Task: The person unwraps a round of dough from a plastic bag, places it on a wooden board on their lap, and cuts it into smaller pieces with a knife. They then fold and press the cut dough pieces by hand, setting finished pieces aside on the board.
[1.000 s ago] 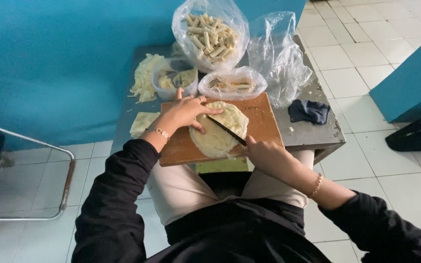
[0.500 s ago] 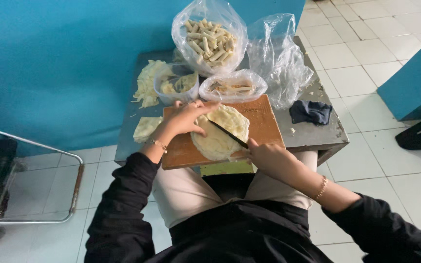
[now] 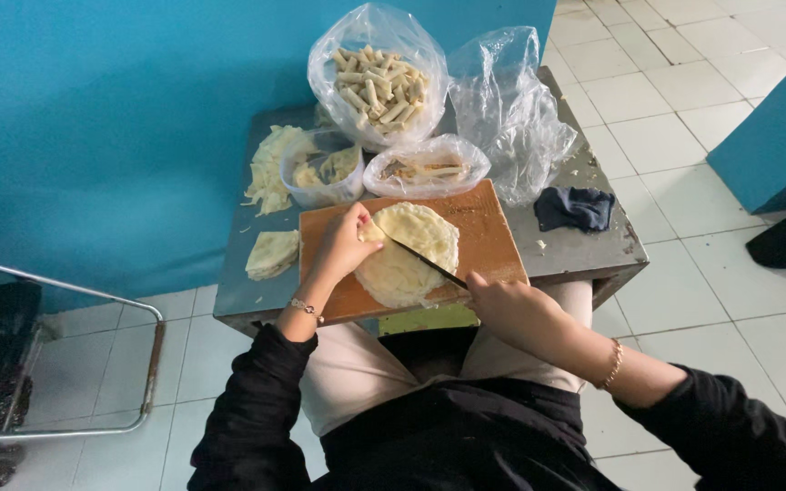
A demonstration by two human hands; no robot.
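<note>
Pale yellow and thin, a stack of round wrappers [image 3: 408, 253] is being cut on the wooden cutting board [image 3: 493, 238], which lies at the near edge of the small grey metal table [image 3: 584, 250]. The stack sits at the middle of the board, slightly toward its left side. The dark knife [image 3: 427, 263] is laid diagonally across the stack, its tip toward the far left and its handle toward the board's near right corner. The handle is enclosed by the right hand [image 3: 513, 307], whose fingers are curled tight around it. The left hand [image 3: 342, 245] is pressed on the left rim of the stack, fingers bent and close together, just beside the blade's tip.

For a clean cut, the stack is best held flat and firm so that the layers are not dragged out of line, and the blade is best drawn through in one steady stroke rather than sawed. The holding fingertips should be kept curled back from the edge, since the blade passes very near them. The board overhangs nothing visible, yet it is close to the table's near edge, so downward pressure should be kept over the board's middle.

Along the far edge, a clear bag of short rolls [image 3: 380, 84], an empty crumpled bag [image 3: 516, 109] and two tubs of trimmings [image 3: 325, 168] are set.
</note>
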